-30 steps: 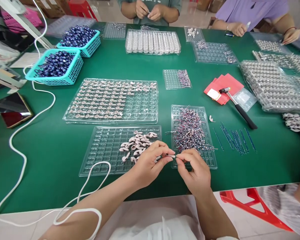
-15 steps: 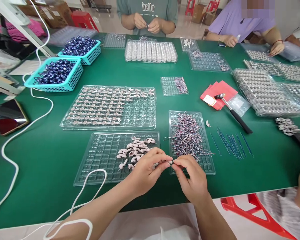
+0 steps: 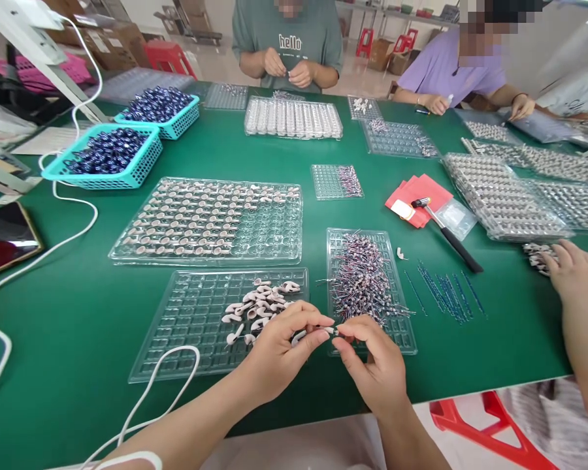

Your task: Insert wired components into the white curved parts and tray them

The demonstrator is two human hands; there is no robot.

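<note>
White earpiece, held crosswise, pointing right

You're working bare-handed: left hand, right hand both showing rounded fingertips, smooth backs, narrow wrists. Forearms also showing bare, widening gradually toward bottom edge of view. Between forearms you're wearing pale, near-white garment; just cropped patch showing, fabric looking plain and light, cut and fastenings being too cropped to tell.
</note>
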